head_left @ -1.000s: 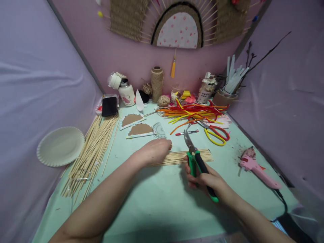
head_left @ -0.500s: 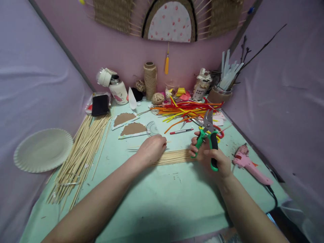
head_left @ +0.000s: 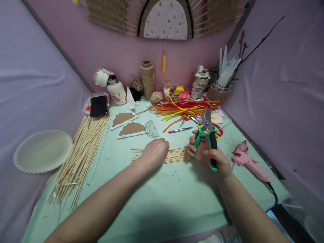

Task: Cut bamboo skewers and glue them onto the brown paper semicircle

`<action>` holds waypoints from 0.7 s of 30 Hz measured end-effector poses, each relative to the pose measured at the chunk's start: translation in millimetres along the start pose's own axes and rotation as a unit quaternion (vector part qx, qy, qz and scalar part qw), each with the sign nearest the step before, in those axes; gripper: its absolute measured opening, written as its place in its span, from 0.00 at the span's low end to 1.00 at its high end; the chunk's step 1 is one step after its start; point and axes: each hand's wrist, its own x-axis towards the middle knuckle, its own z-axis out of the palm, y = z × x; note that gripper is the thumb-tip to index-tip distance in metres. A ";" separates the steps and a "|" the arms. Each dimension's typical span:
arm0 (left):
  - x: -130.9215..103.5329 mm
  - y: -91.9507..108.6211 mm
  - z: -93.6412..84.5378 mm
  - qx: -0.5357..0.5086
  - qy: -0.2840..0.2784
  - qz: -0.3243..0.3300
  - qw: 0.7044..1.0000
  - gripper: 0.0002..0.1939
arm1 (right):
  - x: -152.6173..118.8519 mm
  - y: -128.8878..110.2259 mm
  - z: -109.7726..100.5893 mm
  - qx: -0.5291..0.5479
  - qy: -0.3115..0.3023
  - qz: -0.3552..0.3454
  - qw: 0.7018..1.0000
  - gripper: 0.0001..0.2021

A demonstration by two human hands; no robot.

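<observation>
My left hand (head_left: 156, 152) is closed just above the table, with thin bamboo sticks (head_left: 138, 147) showing on both sides of the fist; its fingertips are hidden. Beneath and beside it lies a flat row of bamboo sticks (head_left: 178, 155), running sideways. My right hand (head_left: 215, 158) grips green-and-black pruning shears (head_left: 207, 131), blades upward and handles spread apart. The row's right end passes behind this hand. Beyond my left hand rest two brown half-discs, one (head_left: 133, 129) nearer and one (head_left: 123, 118) farther, and a clear protractor (head_left: 152, 129).
A long pile of bamboo sticks (head_left: 81, 152) lies left, beside a white paper plate (head_left: 43, 152). Red, orange and yellow strips (head_left: 187, 109) and a marker (head_left: 180, 130) lie beyond my hands. A pink glue gun (head_left: 251, 165) lies right. Twine (head_left: 147, 79) and a bottle (head_left: 116, 91) stand behind.
My left hand has shifted slightly right and down, bringing the thin sticks in it closer to the row. My right hand keeps the shears in nearly the same place. The view has tilted slightly.
</observation>
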 end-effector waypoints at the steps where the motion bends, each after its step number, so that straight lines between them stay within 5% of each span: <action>1: 0.3 0.3 0.7 0.008 -0.002 0.003 1.000 0.14 | 0.0 0.3 0.2 0.010 -0.005 -0.001 1.000 0.31; 6: 0.3 2.1 -4.1 0.029 -0.010 0.002 1.000 0.13 | -0.5 0.1 1.4 0.044 -0.018 -0.008 0.999 0.32; 12: -5.1 -7.2 -33.5 -0.007 0.035 -0.035 0.999 0.13 | -7.1 -2.5 2.8 0.010 -0.022 -0.003 1.000 0.33; 21: -12.8 -32.5 -60.1 -0.138 0.132 -0.040 0.981 0.11 | -59.7 15.1 9.9 -0.067 -0.069 0.129 0.987 0.30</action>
